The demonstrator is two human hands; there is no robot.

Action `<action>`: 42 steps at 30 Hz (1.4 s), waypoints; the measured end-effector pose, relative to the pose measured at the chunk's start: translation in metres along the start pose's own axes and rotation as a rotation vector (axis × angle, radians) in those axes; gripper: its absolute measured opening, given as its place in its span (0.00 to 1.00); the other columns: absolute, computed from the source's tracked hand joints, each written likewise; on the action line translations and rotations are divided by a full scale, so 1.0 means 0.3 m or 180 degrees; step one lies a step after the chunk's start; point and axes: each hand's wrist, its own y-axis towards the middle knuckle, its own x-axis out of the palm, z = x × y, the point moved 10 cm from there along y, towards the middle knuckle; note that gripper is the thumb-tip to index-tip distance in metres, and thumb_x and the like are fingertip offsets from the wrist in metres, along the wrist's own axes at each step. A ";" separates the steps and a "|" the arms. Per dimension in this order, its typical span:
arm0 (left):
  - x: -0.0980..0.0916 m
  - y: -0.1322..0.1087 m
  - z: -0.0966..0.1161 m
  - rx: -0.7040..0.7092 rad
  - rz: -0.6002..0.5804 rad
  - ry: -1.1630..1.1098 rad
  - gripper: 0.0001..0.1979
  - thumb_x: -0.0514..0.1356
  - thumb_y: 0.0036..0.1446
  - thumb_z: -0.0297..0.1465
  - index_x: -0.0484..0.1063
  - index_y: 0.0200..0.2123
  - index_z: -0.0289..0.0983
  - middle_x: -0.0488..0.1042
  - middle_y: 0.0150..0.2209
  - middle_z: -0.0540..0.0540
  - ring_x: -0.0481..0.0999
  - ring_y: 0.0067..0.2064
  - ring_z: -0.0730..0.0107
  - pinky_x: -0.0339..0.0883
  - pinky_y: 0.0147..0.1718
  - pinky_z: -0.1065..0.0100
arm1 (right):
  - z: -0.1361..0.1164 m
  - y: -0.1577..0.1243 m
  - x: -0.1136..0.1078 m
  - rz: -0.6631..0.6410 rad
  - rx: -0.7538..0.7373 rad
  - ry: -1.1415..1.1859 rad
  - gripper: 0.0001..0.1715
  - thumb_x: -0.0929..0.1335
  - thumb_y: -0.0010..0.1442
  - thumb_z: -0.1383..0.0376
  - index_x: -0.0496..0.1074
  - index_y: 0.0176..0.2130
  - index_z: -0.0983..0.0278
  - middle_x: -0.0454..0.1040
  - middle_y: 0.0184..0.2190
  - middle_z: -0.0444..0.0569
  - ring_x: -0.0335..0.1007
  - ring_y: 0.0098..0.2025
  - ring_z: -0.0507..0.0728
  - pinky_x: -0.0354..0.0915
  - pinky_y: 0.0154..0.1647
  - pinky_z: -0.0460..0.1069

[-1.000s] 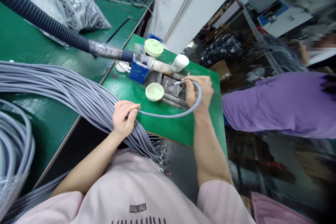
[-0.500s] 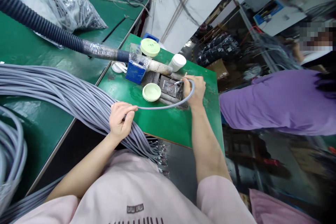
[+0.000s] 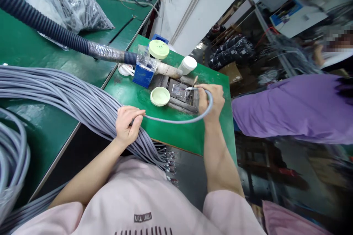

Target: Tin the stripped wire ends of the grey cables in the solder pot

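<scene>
Both hands were on one grey cable (image 3: 176, 120), which curved in a loop across the near part of the small green table (image 3: 179, 136). The left hand (image 3: 127, 125) pinched the cable between thumb and fingers at the near left, right above the thick bundle of grey cables (image 3: 68, 99) that ran from the far left down over the table edge. The right hand (image 3: 211, 101) was closed around the cable's other end, fingers curled, and held its stripped tip (image 3: 189, 89) over the dark metal tray (image 3: 180, 93) sunk in the table. Just left of the tray lay a pale green lid (image 3: 160, 96). Farther off stood a blue box (image 3: 142, 74), a round green-topped container (image 3: 158, 49) and a white jar (image 3: 189, 65). A dark corrugated hose (image 3: 55, 33) came in from the far left and ended beside the blue box. A clear plastic bag (image 3: 68, 3) of parts lay on the big green bench (image 3: 33, 55) at the far left. To the right, another person in a purple top (image 3: 292, 106) was close by the table.
</scene>
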 end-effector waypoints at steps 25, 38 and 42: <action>0.388 -0.239 0.159 -0.3232 -0.1782 -0.3222 0.20 0.70 0.42 0.45 0.78 0.27 0.32 0.73 0.22 0.49 0.68 0.24 0.75 0.63 0.28 0.70 | -0.274 -0.502 -0.112 -0.0960 0.1298 0.1985 0.14 0.64 0.62 0.62 0.75 0.29 0.63 0.72 0.19 0.43 0.67 0.22 0.51 0.63 0.25 0.46; 0.391 -0.248 0.179 -0.3064 -0.1896 -0.3108 0.20 0.69 0.43 0.45 0.71 0.19 0.33 0.70 0.19 0.50 0.67 0.24 0.76 0.61 0.26 0.72 | -0.246 -0.592 -0.033 -0.1409 0.1972 0.2622 0.30 0.62 0.64 0.54 0.62 0.15 0.63 0.63 0.12 0.41 0.56 0.16 0.48 0.54 0.21 0.46; 0.392 -0.248 0.180 -0.3055 -0.1899 -0.3171 0.19 0.68 0.44 0.44 0.71 0.18 0.34 0.70 0.19 0.51 0.66 0.24 0.76 0.60 0.26 0.72 | -0.250 -0.591 -0.026 -0.1434 0.1983 0.2646 0.30 0.62 0.64 0.54 0.62 0.15 0.63 0.63 0.11 0.41 0.55 0.16 0.48 0.54 0.21 0.45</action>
